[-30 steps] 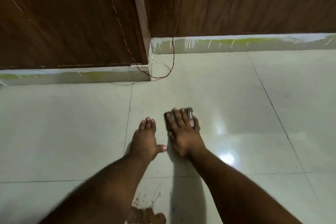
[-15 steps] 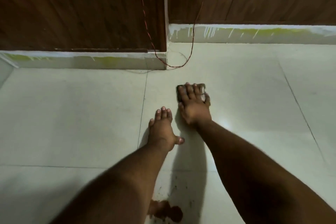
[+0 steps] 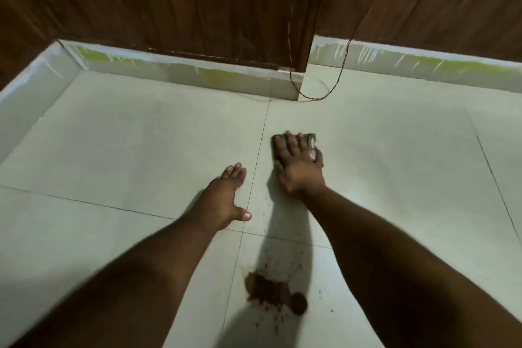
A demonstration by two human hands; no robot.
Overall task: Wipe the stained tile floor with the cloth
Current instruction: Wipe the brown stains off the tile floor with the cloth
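Observation:
My right hand (image 3: 298, 165) lies flat on a small dark cloth (image 3: 310, 139), pressing it onto the pale tile floor (image 3: 395, 178); only the cloth's far edge shows past my straight fingers. My left hand (image 3: 223, 198) rests flat on the floor to the left of it, fingers together and thumb out, holding nothing. A brown stain (image 3: 275, 292) with small splatter specks around it sits on the tile nearer to me, between my two forearms.
Dark wooden panels (image 3: 169, 0) rise behind a white skirting (image 3: 180, 72) with green smears. A thin reddish wire (image 3: 316, 94) hangs down the panel corner and loops on the floor just beyond the cloth. Another skirting closes the left side.
The view has swung so the walls sit further left and the brown stain shows fully. My right hand stays stretched forward on the cloth after sliding away from me; the left stays planted.

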